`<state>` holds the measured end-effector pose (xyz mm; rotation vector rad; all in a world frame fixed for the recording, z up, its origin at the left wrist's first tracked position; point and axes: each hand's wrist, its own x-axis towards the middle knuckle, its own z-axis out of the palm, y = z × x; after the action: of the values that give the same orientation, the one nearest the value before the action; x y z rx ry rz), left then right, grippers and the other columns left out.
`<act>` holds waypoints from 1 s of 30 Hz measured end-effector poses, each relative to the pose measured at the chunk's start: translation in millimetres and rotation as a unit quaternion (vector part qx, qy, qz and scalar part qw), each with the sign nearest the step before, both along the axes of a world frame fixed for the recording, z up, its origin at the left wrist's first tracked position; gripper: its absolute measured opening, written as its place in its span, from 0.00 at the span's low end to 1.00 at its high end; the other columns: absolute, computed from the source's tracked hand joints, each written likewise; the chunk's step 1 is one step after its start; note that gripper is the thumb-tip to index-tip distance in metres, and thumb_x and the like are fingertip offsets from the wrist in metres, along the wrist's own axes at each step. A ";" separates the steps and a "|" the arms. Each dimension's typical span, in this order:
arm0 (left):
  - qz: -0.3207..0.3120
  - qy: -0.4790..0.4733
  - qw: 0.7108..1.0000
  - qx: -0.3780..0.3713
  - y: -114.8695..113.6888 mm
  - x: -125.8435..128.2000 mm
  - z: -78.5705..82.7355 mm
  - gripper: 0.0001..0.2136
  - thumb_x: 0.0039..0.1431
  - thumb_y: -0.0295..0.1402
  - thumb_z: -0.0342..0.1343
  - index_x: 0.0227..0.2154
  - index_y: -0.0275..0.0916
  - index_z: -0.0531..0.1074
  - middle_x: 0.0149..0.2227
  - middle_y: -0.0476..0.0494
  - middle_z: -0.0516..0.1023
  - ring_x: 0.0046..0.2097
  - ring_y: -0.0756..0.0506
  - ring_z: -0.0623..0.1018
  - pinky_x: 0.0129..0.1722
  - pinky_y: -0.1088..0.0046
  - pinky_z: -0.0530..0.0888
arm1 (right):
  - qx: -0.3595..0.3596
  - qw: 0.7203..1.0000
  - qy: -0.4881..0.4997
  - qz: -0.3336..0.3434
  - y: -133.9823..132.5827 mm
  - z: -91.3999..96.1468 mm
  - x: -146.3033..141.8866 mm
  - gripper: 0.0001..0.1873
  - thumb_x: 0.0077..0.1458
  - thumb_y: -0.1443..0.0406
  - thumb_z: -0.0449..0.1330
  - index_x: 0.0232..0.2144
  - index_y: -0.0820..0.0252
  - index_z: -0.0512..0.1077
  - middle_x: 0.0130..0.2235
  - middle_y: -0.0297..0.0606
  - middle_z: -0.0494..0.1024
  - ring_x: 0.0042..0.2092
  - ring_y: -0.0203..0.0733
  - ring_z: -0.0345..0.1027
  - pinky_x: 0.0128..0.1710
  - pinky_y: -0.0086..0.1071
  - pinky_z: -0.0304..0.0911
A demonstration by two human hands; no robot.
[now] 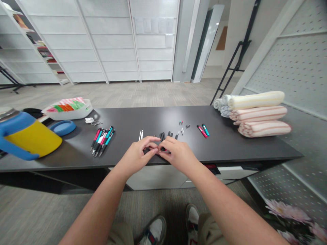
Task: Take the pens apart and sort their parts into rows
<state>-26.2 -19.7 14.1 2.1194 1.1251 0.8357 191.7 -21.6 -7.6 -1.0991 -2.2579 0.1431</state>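
My left hand (136,156) and my right hand (177,154) meet at the near edge of a dark tabletop (153,117), their fingertips pinching a black pen part with a bit of red (163,149). The fingers hide most of it. Just beyond them lie several black pen barrels (163,137) and a pair of thin white refills (140,135). Small pen pieces (182,131) are scattered further back. To the left lies a bundle of assembled pink, teal and black pens (102,141), and to the right a red pen (201,131) lies beside a teal pen (205,130).
A blue-and-yellow insulated jug (27,134) and a blue lid (63,127) stand at the left end, behind them a white tray of colored cloth (66,109). Rolled striped towels (259,115) are stacked on the right end.
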 end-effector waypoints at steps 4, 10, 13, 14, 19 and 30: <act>0.000 -0.006 1.000 0.000 1.4 -1.1 -2.2 0.14 0.69 0.36 0.57 0.55 0.45 0.75 0.43 0.48 0.86 0.45 0.45 0.84 0.45 0.71 0.76 | -0.014 1.000 0.014 0.014 1.2 0.2 1.1 0.03 0.66 0.62 0.65 0.39 0.55 0.76 0.40 0.35 0.77 0.37 0.36 0.71 0.32 0.27 0.55; 0.050 -0.026 0.998 0.002 1.8 -0.6 -3.2 0.13 0.70 0.38 0.56 0.53 0.44 0.75 0.44 0.48 0.87 0.46 0.45 0.84 0.46 0.71 0.75 | -0.039 0.995 0.090 0.024 0.5 11.1 4.6 0.00 0.64 0.65 0.65 0.39 0.54 0.78 0.39 0.34 0.79 0.40 0.37 0.73 0.40 0.28 0.62; 0.059 -0.036 0.998 0.000 1.2 0.7 -2.3 0.12 0.69 0.38 0.57 0.52 0.44 0.75 0.44 0.47 0.87 0.47 0.45 0.84 0.47 0.71 0.75 | -0.050 0.993 0.101 -0.035 2.6 25.1 18.6 0.01 0.63 0.66 0.65 0.36 0.56 0.77 0.37 0.34 0.80 0.40 0.38 0.73 0.42 0.29 0.62; 0.062 -0.035 0.997 0.000 0.9 1.1 -2.1 0.12 0.69 0.38 0.57 0.52 0.44 0.75 0.44 0.48 0.87 0.46 0.46 0.84 0.46 0.71 0.75 | -0.055 0.992 0.090 -0.072 4.0 29.8 25.8 0.02 0.62 0.65 0.65 0.35 0.56 0.77 0.37 0.34 0.81 0.40 0.39 0.74 0.41 0.29 0.62; 0.071 -0.015 0.997 -0.005 -0.2 2.9 -1.4 0.11 0.68 0.38 0.57 0.50 0.45 0.76 0.42 0.49 0.87 0.39 0.47 0.83 0.34 0.74 0.72 | -0.114 0.945 -0.068 -0.300 13.6 41.1 63.1 0.07 0.58 0.61 0.64 0.30 0.56 0.77 0.30 0.37 0.81 0.33 0.43 0.73 0.32 0.33 0.55; 0.065 -0.008 0.998 -0.005 -1.2 4.9 -0.4 0.10 0.67 0.37 0.57 0.48 0.44 0.78 0.39 0.47 0.86 0.39 0.46 0.82 0.31 0.74 0.71 | -0.153 0.921 -0.132 -0.333 27.2 26.9 75.8 0.13 0.62 0.54 0.63 0.33 0.55 0.79 0.33 0.40 0.83 0.35 0.45 0.75 0.30 0.33 0.53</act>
<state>-21.3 -20.9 13.7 2.0450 1.2676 0.9044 267.5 5.6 19.3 -2.1021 -1.9824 0.0679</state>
